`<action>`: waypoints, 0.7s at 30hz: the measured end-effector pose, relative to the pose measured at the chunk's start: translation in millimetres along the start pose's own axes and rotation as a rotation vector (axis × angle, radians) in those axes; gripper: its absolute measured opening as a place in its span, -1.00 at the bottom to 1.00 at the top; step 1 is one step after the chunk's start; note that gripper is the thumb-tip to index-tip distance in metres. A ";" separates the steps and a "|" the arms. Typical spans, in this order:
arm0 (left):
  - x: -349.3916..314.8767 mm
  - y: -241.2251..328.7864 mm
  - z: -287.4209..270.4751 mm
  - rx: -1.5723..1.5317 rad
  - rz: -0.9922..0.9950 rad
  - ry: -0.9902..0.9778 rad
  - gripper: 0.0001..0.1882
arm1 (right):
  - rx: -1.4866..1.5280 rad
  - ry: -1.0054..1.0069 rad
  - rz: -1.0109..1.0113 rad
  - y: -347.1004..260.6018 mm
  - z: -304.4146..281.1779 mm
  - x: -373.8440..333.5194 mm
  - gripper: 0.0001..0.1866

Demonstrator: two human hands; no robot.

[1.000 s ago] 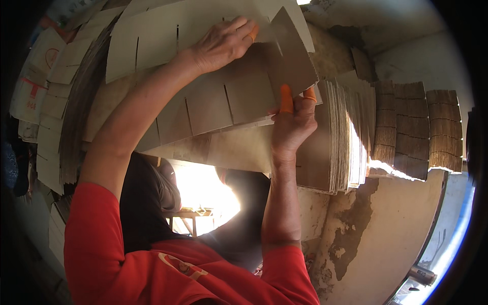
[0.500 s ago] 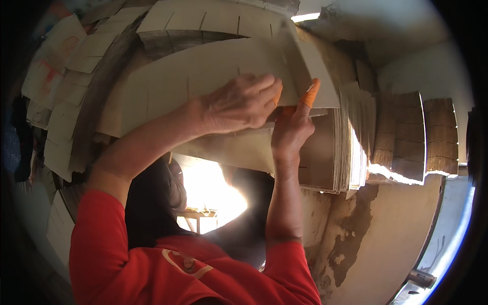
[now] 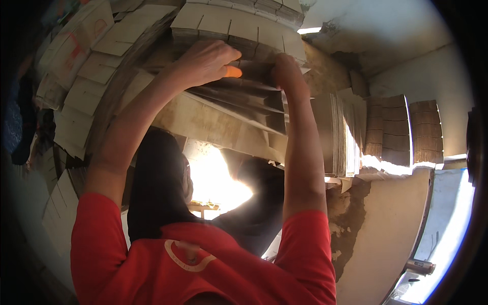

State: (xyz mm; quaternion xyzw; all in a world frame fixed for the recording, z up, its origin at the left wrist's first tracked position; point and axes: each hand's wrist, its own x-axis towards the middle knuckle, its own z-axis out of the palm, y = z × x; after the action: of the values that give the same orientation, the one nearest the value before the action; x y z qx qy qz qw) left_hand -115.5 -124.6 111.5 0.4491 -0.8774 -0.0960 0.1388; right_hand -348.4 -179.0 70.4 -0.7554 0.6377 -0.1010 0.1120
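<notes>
A partition of slotted grey-brown cardboard strips (image 3: 249,104) hangs across the middle, its strips fanned apart and blurred by motion. My left hand (image 3: 206,63) is at its upper left, fingers curled toward the right, with an orange finger cover on one digit. It appears closed on the partition's upper edge, though the contact is partly dark. At the upper right end, my right hand (image 3: 291,76) is closed around the cardboard; its fingertips are smeared and mostly hidden. Behind both hands lies a stack of pale slotted cardboard sheets (image 3: 218,25).
More slotted sheets (image 3: 99,68) lie in a long row on the left, beside a pale carton with red marks (image 3: 81,38). Upright cardboard stacks (image 3: 333,134) and bundled partitions (image 3: 396,129) stand at the right along a peeling wall (image 3: 386,223). Bright light glares below the work.
Both hands have moved farther up and apart, the left one leftward. The broad pale sheet in front of them has given way to a fanned set of strips.
</notes>
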 end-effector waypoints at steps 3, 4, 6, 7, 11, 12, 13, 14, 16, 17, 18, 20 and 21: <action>-19.1 -14.0 5.5 0.032 -0.081 -0.133 -0.59 | 0.359 -0.127 0.199 -3.6 8.2 -11.3 -0.55; -24.6 -19.2 6.7 0.052 -0.066 -0.179 -0.57 | 0.374 0.022 0.165 -4.1 10.6 -19.9 -0.54; -40.1 -30.1 24.1 -0.059 0.034 0.025 -0.58 | 0.258 0.482 -0.135 4.5 18.0 -43.2 -0.59; -46.2 -34.5 32.0 -0.115 0.083 0.127 -0.58 | 0.094 0.648 -0.193 14.8 16.5 -60.0 -0.60; -60.8 -41.9 46.0 -0.122 0.156 0.193 -0.61 | -0.358 0.768 -0.106 1.6 2.8 -153.1 -0.58; -62.1 -43.2 52.0 -0.107 0.176 0.199 -0.61 | -0.402 0.673 -0.062 3.6 5.5 -171.5 -0.57; -63.5 -44.9 58.6 -0.091 0.193 0.205 -0.60 | -0.443 0.576 -0.020 6.5 9.5 -182.5 -0.56; -60.5 -44.8 65.3 -0.040 0.195 0.199 -0.60 | -0.419 0.527 -0.060 13.1 15.2 -191.6 -0.56; -55.9 -45.2 74.2 0.074 0.189 0.185 -0.59 | -0.357 0.430 -0.145 28.1 35.0 -203.9 -0.55; -54.3 -43.3 73.1 0.047 0.209 0.224 -0.58 | -0.294 0.438 -0.145 32.1 39.5 -205.8 -0.52; -53.4 -41.7 71.3 0.021 0.227 0.263 -0.58 | -0.230 0.447 -0.146 35.5 43.0 -206.3 -0.49; -52.0 -37.6 68.2 -0.002 0.262 0.325 -0.57 | -0.199 0.445 -0.153 39.3 49.9 -205.7 -0.41; -50.1 -34.1 67.2 0.001 0.279 0.347 -0.57 | -0.232 0.434 -0.159 39.9 53.9 -204.4 -0.35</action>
State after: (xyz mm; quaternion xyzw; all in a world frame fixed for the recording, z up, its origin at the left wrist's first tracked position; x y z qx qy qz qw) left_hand -83.7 -100.5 30.3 0.3330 -0.8942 0.0034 0.2992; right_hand -403.9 18.2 5.1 -0.7717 0.5926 -0.1954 -0.1232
